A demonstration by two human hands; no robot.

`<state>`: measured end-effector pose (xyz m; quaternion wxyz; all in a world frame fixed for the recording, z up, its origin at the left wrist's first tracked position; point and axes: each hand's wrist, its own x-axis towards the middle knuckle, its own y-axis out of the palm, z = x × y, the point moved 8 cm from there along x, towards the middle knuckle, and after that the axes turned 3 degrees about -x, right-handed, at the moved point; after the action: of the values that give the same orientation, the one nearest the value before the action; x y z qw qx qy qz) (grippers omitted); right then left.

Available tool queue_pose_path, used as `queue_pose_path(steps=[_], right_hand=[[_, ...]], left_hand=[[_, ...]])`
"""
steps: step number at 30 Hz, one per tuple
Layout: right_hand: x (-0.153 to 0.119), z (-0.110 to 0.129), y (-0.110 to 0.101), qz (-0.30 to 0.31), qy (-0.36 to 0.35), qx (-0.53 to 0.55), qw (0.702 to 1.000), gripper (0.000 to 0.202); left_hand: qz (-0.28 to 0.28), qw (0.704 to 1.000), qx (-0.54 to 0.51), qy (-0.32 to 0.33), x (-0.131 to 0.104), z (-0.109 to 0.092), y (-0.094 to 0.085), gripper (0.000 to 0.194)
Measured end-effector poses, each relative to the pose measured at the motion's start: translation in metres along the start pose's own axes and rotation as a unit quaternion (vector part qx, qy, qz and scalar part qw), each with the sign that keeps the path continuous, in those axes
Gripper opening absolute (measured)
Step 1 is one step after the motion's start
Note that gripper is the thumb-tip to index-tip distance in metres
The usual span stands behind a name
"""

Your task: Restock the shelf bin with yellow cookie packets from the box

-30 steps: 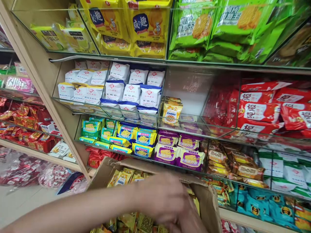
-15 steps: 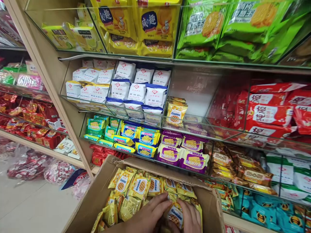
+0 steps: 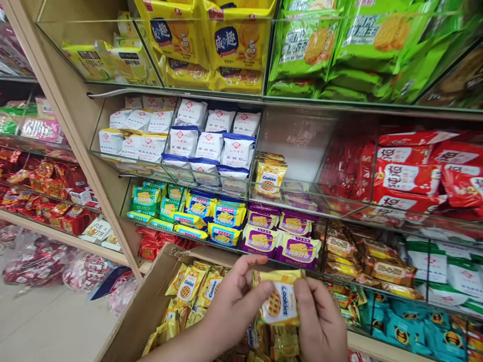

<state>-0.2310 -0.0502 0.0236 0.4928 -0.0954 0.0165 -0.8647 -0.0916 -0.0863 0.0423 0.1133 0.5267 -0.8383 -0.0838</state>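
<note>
A yellow cookie packet (image 3: 282, 301) is held up above the cardboard box (image 3: 132, 314). My left hand (image 3: 239, 291) grips its left side, thumb across the front. On its right side my right hand (image 3: 319, 314) pinches it, thumb on the face. The packet is tilted, its "Cookies" print running sideways. Below, the box holds many more yellow cookie packets (image 3: 188, 286), partly hidden by my hands and forearms. In the middle shelf compartment a short row of the same cookie packets (image 3: 269, 178) stands upright at the left side.
White biscuit packs (image 3: 209, 146) sit left of the cookie row, red packs (image 3: 407, 176) to its right. Purple soda biscuit packs (image 3: 298, 249) lie on the shelf below. A clear front panel (image 3: 302, 193) edges the middle shelf. Bagged goods (image 3: 37, 261) lie on the floor at left.
Both hands have risen out of the box, lifting a cookie packet between them. Before, they were down among the packets. The view has shifted slightly.
</note>
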Motion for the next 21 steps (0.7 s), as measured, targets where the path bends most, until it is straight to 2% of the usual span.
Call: queue_pose_path(steps=[2,5,9,15,17,21], right_hand=[[0.007,0.008,-0.001,-0.021,-0.007,0.008,1.0,0.041],[0.012,0.011,0.005,-0.042,-0.004,0.071,0.997,0.044],[0.012,0.004,0.012,-0.056,0.041,0.172,0.983,0.045],[0.014,-0.002,0.008,-0.099,0.074,0.24,0.963,0.043],[0.009,-0.004,0.011,-0.104,0.074,0.242,0.962,0.043],[-0.012,0.001,0.024,-0.084,0.023,0.198,0.976,0.041]], left_hand=[[-0.061,0.997,-0.043,0.026,0.005,-0.005,-0.001,0.033],[-0.129,0.99,0.003,0.064,0.011,-0.01,-0.006,0.028],[-0.144,0.983,0.063,0.094,0.015,-0.017,-0.01,0.029],[-0.153,0.984,0.029,0.088,0.019,-0.016,-0.009,0.033],[-0.174,0.979,0.031,0.099,0.017,-0.016,-0.009,0.034],[-0.248,0.96,0.007,0.131,0.006,-0.013,-0.017,0.034]])
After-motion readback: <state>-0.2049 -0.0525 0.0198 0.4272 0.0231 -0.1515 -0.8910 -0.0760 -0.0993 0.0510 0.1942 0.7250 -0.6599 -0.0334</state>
